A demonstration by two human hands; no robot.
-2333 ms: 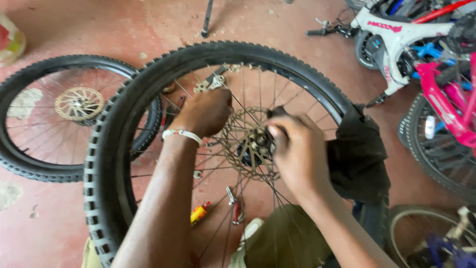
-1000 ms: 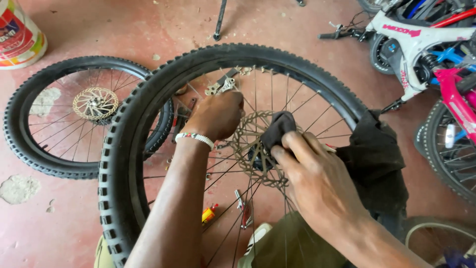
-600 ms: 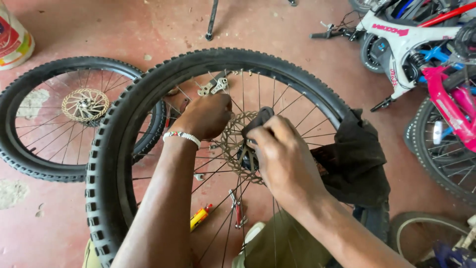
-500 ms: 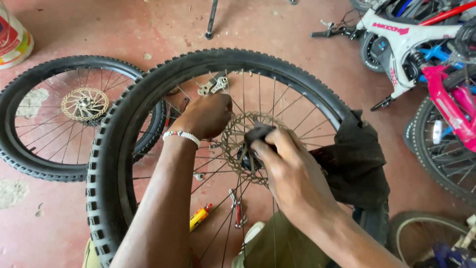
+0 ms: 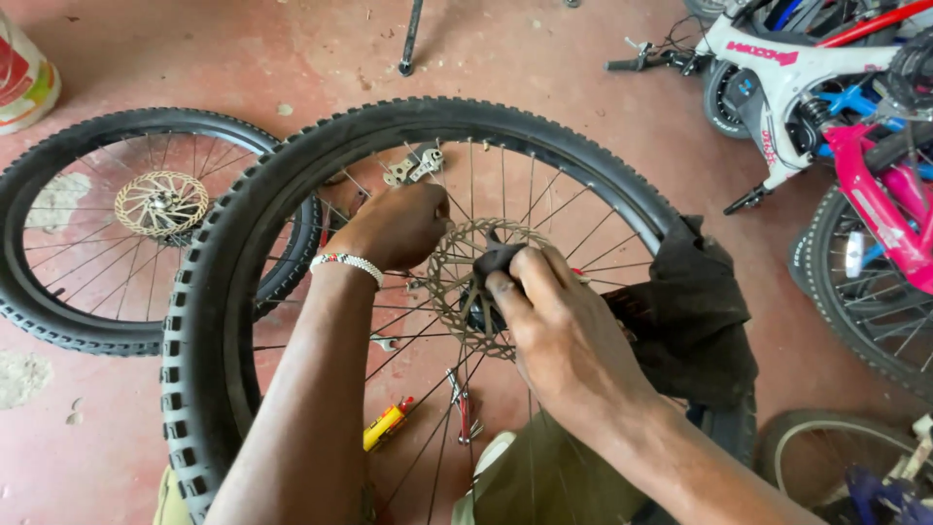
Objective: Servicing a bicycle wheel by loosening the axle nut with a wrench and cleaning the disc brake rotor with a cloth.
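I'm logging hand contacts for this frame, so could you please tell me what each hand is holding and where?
The right hand presses a dark cloth against the brake disc at the wheel's hub. The left hand grips the disc's far side.

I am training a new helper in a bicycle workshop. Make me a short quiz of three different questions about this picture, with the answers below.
1. True or false: the right hand presses a dark cloth on the brake disc of the near wheel.
2. Where does the second wheel lie? A) flat on the floor, left of the near wheel; B) on a bench; C) mounted on the pink bicycle.
3. Fill in: the left hand wears a beaded ____ at the wrist.

Key: 1 true; 2 A; 3 bracelet.
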